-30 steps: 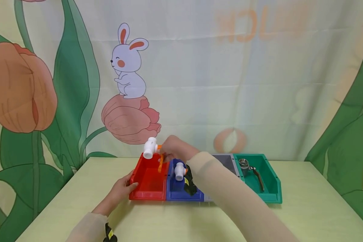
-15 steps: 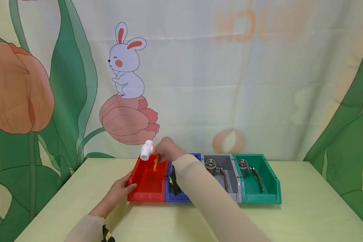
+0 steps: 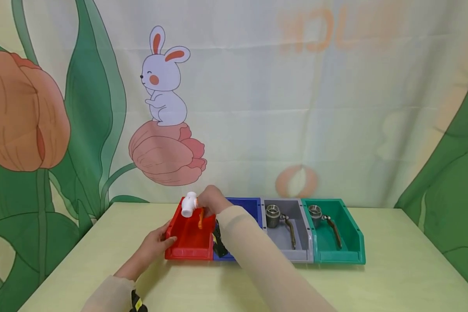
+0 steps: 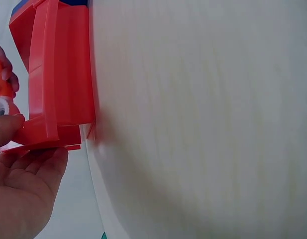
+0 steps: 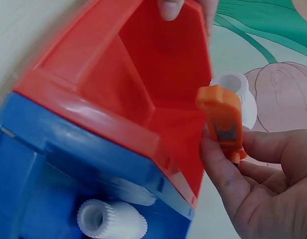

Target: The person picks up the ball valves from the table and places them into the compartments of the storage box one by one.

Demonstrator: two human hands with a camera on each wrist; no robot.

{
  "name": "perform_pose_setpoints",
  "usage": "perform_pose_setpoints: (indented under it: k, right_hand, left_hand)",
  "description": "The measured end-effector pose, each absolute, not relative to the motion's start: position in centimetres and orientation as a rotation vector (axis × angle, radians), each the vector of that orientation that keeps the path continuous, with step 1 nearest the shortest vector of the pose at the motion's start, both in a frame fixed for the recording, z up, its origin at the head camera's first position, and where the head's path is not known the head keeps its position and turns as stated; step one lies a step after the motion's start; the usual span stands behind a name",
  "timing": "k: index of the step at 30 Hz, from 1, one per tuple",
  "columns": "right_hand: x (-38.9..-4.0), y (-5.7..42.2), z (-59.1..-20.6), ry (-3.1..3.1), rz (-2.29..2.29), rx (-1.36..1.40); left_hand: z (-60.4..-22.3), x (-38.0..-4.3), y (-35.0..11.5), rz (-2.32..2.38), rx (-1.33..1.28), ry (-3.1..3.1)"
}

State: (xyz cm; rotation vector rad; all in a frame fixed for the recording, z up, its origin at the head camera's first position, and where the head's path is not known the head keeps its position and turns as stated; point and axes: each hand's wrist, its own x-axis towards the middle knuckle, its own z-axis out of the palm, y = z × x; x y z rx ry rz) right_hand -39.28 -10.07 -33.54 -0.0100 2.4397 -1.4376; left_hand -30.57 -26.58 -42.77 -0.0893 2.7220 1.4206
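My left hand (image 3: 156, 242) grips the left wall of the red bin (image 3: 190, 253), thumb inside and fingers outside, as the left wrist view also shows. Over the back of this bin, my right hand (image 3: 212, 200) pinches a white plastic ball valve (image 3: 189, 205) by its orange handle (image 5: 222, 112). Apart from the bin floor, the valve is tilted in the air. Another white valve (image 5: 113, 219) lies in the blue bin (image 5: 93, 129), seen in the right wrist view; my right sleeve hides it in the head view.
Right of the blue bin, a grey bin (image 3: 302, 255) and a green bin (image 3: 355, 242) stand joined in the row. Each holds a metal ball valve with a long lever, one in grey (image 3: 273, 216), one in green (image 3: 315, 215). Behind hangs a printed curtain (image 3: 249, 108).
My right hand has moved left and then down with the white valve, closer to the red bin. Its arm has uncovered the grey bin's metal valve. The left hand stays on the wall.
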Motion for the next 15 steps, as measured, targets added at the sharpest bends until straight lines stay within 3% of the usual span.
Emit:
perform_pose_setpoints:
  k: [15]
  right_hand:
    - [-39.3,-10.3,-35.0,2.457,-1.359,-0.017]
  left_hand:
    - [-42.7,-30.7,-26.7,1.412,-0.113,2.709]
